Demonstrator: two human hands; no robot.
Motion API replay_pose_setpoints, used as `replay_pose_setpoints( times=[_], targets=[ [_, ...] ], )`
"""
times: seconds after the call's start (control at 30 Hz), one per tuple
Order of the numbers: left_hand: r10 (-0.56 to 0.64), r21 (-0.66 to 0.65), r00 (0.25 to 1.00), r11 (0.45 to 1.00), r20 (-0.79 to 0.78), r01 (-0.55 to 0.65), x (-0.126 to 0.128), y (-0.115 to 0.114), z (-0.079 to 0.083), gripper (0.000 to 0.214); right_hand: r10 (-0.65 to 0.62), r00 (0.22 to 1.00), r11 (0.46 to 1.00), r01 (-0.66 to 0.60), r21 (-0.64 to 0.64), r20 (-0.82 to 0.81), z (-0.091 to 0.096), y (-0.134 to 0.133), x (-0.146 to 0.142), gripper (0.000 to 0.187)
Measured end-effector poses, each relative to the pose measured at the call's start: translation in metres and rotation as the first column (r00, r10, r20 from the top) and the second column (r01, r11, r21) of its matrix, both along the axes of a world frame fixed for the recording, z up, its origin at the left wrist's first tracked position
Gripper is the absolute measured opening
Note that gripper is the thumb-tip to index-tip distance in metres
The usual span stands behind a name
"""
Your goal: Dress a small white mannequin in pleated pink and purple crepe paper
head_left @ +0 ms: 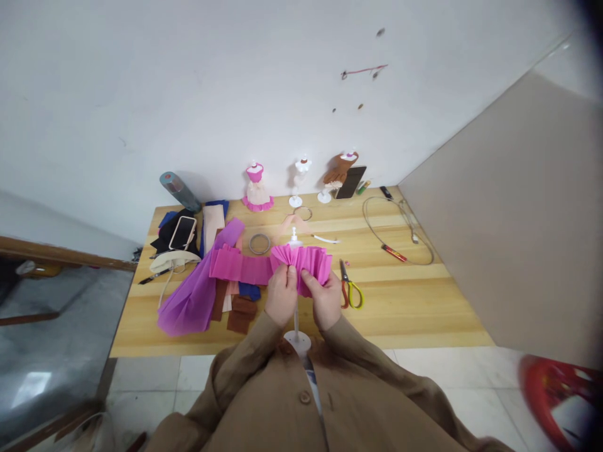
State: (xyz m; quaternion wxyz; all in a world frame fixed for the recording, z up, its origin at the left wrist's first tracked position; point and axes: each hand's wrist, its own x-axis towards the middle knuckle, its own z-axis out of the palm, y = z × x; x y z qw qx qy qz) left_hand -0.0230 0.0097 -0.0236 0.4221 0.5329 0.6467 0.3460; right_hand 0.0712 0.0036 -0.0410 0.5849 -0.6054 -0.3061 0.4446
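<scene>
Head view, looking down over a wooden table [414, 301] set against a white wall. Left hand [281, 294] and right hand [327, 300] side by side near the table's front edge, thumbs almost touching, fingers of both curled shut and pinching the lower edge of a pleated pink fabric strip [306, 258]. Pleats gathered between the two hands and fanned upward around the top of a small white mannequin stand [298, 341], its round base just below the wrists at the table's edge, its pole between the hands; free end of the strip trailing flat to the left. Beneath that trailing end: purple tulle [193, 301], brown fabric pieces [241, 315] and a blue scrap [249, 290]. Scissors [349, 290] with yellow and red handles just right of the right hand, blades pointing away from the person. Tape ring [259, 243] just beyond the strip. Phone [183, 232] face up on dark cloth at the far left. Along the wall: mannequin in a pink dress [257, 187], bare white mannequin [301, 179], mannequin draped in brown [340, 169]. Looped cable [400, 229] at the far right. Brown coat sleeves in the foreground
</scene>
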Motion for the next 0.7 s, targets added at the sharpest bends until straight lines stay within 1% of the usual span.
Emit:
replay_pose_setpoints(
  times=[0.2, 0.43, 0.53, 0.7],
  targets=[
    [-0.035, -0.005, 0.998, 0.999, -0.051, 0.035, 0.0003, -0.0011, 0.0009, 0.024, 0.028, 1.0, 1.0, -0.028, 0.003, 0.003, 0.005, 0.0017, -0.0014, 0.026],
    [-0.036, -0.005, 0.999, 0.999, -0.001, 0.036, -0.0004, -0.003, 0.0064, 0.026, 0.041, 0.999, 0.999, -0.041, 0.006, 0.025, 0.0071, 0.0015, -0.001, 0.024],
    [-0.044, -0.009, 0.999, 0.999, 0.008, 0.044, -0.0006, -0.0035, 0.0073, 0.025, 0.046, 0.998, 0.999, -0.046, 0.008, 0.037, 0.0082, 0.0014, -0.0007, 0.023],
    [-0.023, -0.01, 0.999, 1.0, 0.028, 0.023, 0.0001, -0.0045, 0.0076, 0.025, 0.056, 0.996, 0.998, -0.056, -0.004, 0.065, 0.0069, 0.002, 0.0, 0.022]
  ],
)
